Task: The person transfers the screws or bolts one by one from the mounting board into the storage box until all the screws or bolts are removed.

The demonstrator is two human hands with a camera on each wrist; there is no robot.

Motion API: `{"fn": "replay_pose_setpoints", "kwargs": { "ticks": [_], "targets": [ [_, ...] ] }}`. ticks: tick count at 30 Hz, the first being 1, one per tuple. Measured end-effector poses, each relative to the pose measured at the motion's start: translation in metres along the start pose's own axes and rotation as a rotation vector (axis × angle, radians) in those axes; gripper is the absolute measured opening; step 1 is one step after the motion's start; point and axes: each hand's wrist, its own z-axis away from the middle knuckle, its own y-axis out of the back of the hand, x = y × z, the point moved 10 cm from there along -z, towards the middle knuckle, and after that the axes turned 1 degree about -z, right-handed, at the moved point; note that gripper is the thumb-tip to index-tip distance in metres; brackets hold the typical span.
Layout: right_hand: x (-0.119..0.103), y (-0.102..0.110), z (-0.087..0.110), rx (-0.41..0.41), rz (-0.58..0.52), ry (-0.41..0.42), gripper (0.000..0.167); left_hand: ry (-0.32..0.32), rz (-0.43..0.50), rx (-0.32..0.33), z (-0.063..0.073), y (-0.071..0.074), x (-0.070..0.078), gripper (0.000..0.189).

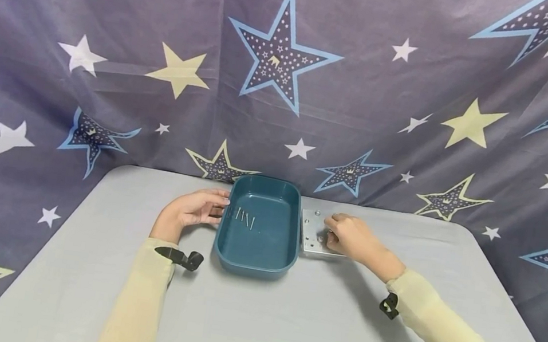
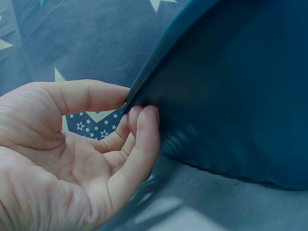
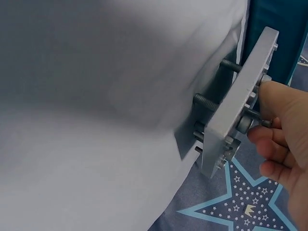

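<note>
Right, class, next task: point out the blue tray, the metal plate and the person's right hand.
Blue tray [image 1: 267, 242]: head view, on its bare inside floor.
Metal plate [image 3: 239, 91]: right wrist view, on its long side edge.
Right hand [image 1: 353, 239]: head view, on its back.

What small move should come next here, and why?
Probably the right hand should turn the bolt it appears to pinch: that bolt sticks farther out of the metal plate than its neighbours, while the left hand holds the tray.

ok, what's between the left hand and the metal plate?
The teal tray, with several small metal pins lying in it; the head view shows it.
</note>
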Motion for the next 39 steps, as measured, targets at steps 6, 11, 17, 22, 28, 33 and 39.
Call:
{"fn": "replay_pose_setpoints", "kwargs": {
  "ticks": [6, 11, 17, 22, 28, 33, 39],
  "targets": [
    [0.003, 0.004, -0.002, -0.008, -0.01, -0.023, 0.024, 0.0, -0.011, -0.01, 0.0, -0.001, 0.001, 0.028],
    [0.005, 0.008, -0.004, -0.012, -0.02, -0.041, 0.024, 0.005, -0.009, -0.01, 0.002, -0.001, 0.002, 0.026],
    [0.004, 0.021, -0.008, 0.048, -0.05, -0.018, 0.024, 0.001, -0.013, -0.012, 0.004, -0.002, 0.004, 0.028],
    [0.004, 0.029, -0.01, 0.059, -0.052, -0.019, 0.022, 0.003, -0.009, -0.008, 0.004, -0.002, 0.003, 0.029],
    [0.003, 0.034, -0.013, 0.046, -0.049, -0.029, 0.022, 0.002, -0.007, -0.004, 0.004, -0.002, 0.003, 0.028],
    [0.002, 0.038, -0.015, 0.056, -0.044, -0.027, 0.021, -0.001, 0.0, -0.011, 0.002, 0.0, 0.002, 0.027],
    [0.0, 0.046, -0.02, 0.077, -0.072, -0.026, 0.016, -0.003, -0.002, -0.012, 0.002, -0.001, 0.001, 0.026]
  ]
}}
